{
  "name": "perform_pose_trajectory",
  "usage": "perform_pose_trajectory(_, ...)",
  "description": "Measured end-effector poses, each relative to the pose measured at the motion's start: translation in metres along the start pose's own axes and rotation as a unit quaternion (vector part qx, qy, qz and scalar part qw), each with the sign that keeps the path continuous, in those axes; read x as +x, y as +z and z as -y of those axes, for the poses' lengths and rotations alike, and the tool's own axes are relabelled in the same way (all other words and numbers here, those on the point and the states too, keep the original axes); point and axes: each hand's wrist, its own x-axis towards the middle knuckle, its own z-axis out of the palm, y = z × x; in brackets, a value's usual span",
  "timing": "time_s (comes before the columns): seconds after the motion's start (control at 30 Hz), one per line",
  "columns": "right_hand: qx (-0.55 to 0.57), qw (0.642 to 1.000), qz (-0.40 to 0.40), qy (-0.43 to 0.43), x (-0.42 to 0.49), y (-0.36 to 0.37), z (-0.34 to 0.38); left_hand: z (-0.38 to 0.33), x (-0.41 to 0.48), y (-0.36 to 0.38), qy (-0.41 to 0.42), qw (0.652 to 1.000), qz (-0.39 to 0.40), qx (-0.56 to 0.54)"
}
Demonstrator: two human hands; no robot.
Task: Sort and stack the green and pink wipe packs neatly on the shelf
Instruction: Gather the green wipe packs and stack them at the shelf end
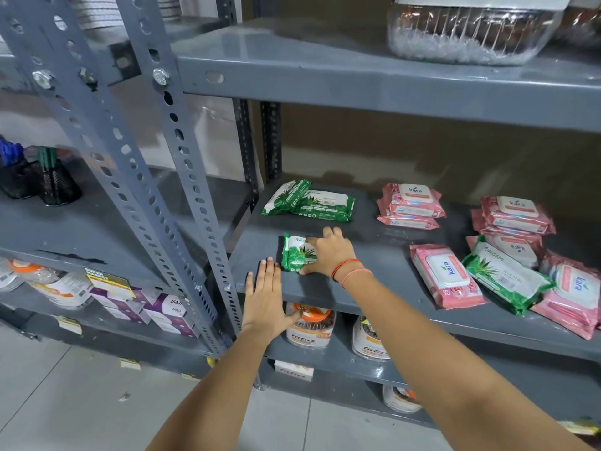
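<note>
The right hand [328,252] lies flat on a green Origami pack [296,253] near the front left of the grey shelf [374,255], fingers pressing it. The left hand [265,296] is open just beside it, holding nothing. Two more green packs [309,200] lie farther back. Pink packs [410,205] marked "kara" sit on the right.

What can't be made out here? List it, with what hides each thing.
Head view:
- Front green pack: right part hidden by the right hand; its grip on the pack unclear.
- Pink packs at far right: cut off by the frame edge, count unknown.
- Green pack on the right: covers the pink packs beneath.
- Pack small print: too small.
</note>
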Motion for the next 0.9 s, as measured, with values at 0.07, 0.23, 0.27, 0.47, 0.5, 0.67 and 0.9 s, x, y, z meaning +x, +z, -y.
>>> perform_pose_trajectory(0.07, 0.013, 1.0, -0.007, 0.015, -0.001, 0.004, 0.003, 0.0, 0.001, -0.001, 0.002, 1.0, 0.011, 0.004)
perform_pose_trajectory(0.23, 0.036, 0.999, -0.01, 0.038, -0.002, 0.005, 0.008, -0.001, 0.003, -0.003, -0.003, 1.0, 0.022, -0.021)
perform_pose_trajectory(0.27, 0.036, 0.999, -0.007, 0.038, -0.003, 0.004, 0.008, -0.001, 0.002, -0.003, -0.002, 0.999, 0.024, -0.026)
perform_pose_trajectory(0.47, 0.053, 0.996, -0.057, 0.046, -0.019, 0.018, 0.015, 0.0, 0.003, -0.003, -0.004, 0.998, 0.033, -0.058)
perform_pose_trajectory(0.5, 0.06, 0.995, -0.068, 0.049, -0.023, 0.025, 0.019, 0.0, 0.003, -0.003, -0.003, 0.997, 0.034, -0.062)
perform_pose_trajectory(0.67, 0.083, 0.99, -0.088, 0.07, -0.03, 0.044, 0.03, -0.001, 0.002, -0.001, -0.009, 0.998, 0.027, -0.064)
perform_pose_trajectory(0.9, 0.071, 0.992, -0.074, 0.073, -0.022, 0.043, 0.034, -0.001, 0.004, 0.001, -0.009, 0.998, 0.019, -0.056)
